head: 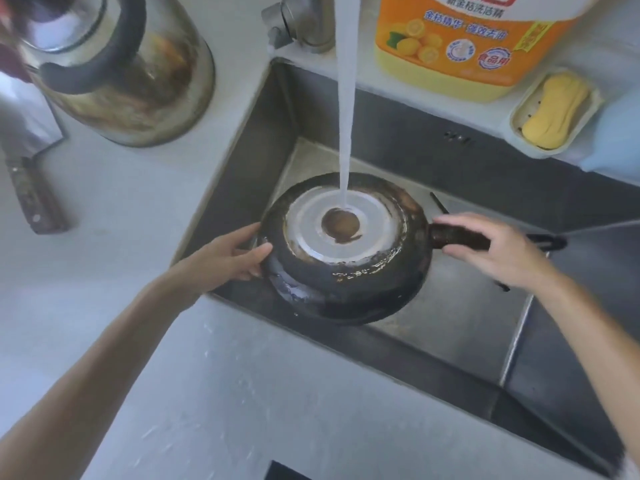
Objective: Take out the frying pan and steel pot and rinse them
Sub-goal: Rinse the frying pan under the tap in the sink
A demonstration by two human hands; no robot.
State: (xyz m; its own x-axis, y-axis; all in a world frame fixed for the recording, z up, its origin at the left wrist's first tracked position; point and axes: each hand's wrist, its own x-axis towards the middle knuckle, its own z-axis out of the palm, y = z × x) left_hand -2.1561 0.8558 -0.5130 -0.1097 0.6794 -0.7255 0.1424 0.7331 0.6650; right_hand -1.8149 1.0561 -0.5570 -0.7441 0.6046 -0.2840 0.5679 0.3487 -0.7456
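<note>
A blackened frying pan (346, 282) is held upside down in the steel sink (450, 317), its round silver base facing up. A stream of tap water (346, 98) falls onto the middle of that base. My left hand (232, 258) grips the pan's left rim. My right hand (498, 247) is wrapped around the pan's dark handle (453, 235) on the right. On the counter at the upper left stands a stained steel kettle-like pot (121, 71) with a black handle.
The faucet (301, 19) rises behind the sink. An orange dish-soap bottle (464, 43) and a yellow sponge in a dish (554, 112) stand at the back right. A cleaver (27, 174) lies on the grey counter (121, 237) at far left.
</note>
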